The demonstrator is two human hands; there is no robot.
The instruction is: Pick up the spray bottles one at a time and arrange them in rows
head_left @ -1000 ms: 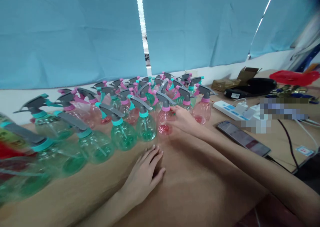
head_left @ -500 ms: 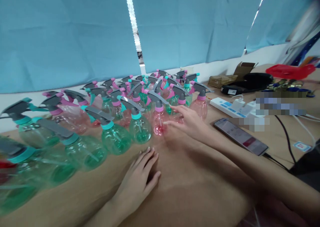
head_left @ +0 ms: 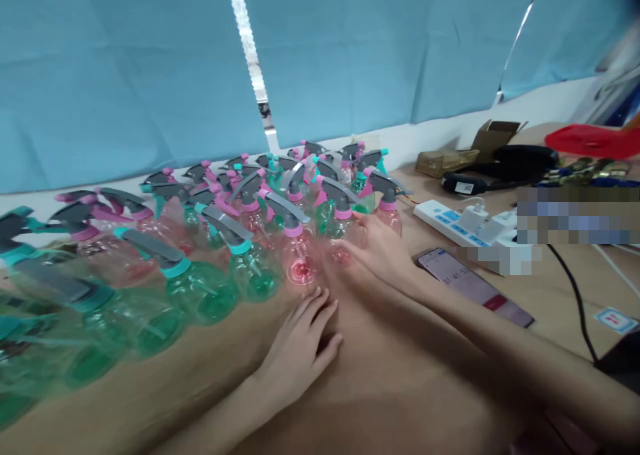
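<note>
My right hand (head_left: 383, 251) is at a pink spray bottle (head_left: 344, 231) with a grey head and pink collar. Its thumb stretches across the bottle's lower front and the index finger is by its right side, the two apart; whether they touch it I cannot tell. The other fingers are hidden. Palm down on the table (head_left: 400, 375), my left hand (head_left: 300, 345) has its fingers loosely spread and holds nothing. Just beyond its fingertips stands another pink spray bottle (head_left: 300, 251), beside a green one (head_left: 255, 271) with a turquoise collar.
Several green and pink spray bottles (head_left: 203, 291) crowd the left and back of the table. On the right are a phone (head_left: 470, 285), a white power strip (head_left: 445, 221) with chargers, cables, a cardboard box (head_left: 445, 161) and a red tray (head_left: 590, 138). A blue curtain (head_left: 340, 55) hangs behind.
My right hand has moved from beside the front pink bottle to the pink one behind and right of it. My left hand has slid slightly right. The view has shifted a little.
</note>
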